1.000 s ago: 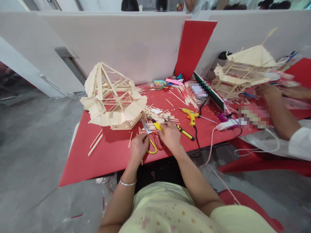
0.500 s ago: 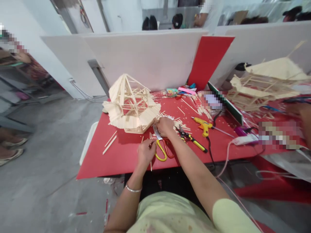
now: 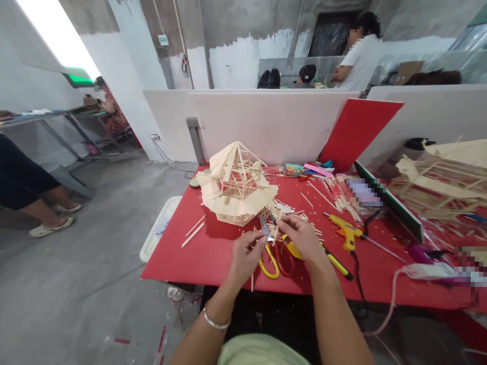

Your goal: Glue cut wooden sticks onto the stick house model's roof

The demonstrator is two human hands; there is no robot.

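My right hand is closed in a pinch on a short pale wooden stick, held above the table. Close by on the left, my left hand has its thumb and fingers pressed together; what they hold, if anything, is too small to make out. Scissors with yellow and red handles lie between the hands, blades pointing away. Just beyond stands a wooden stick model with a pointed, partly covered roof. Loose sticks are strewn beside it, and a yellow-handled tool is partly under my right hand.
A yellow glue gun and its cable lie right on the red table. A yellow cutter lies nearer. Another stick model stands far right. White panels close off the back. Other people are beyond.
The view has tilted up and turned left. My right hand has come back from the loose sticks and now pinches a short stick. My left hand stays near the scissors.
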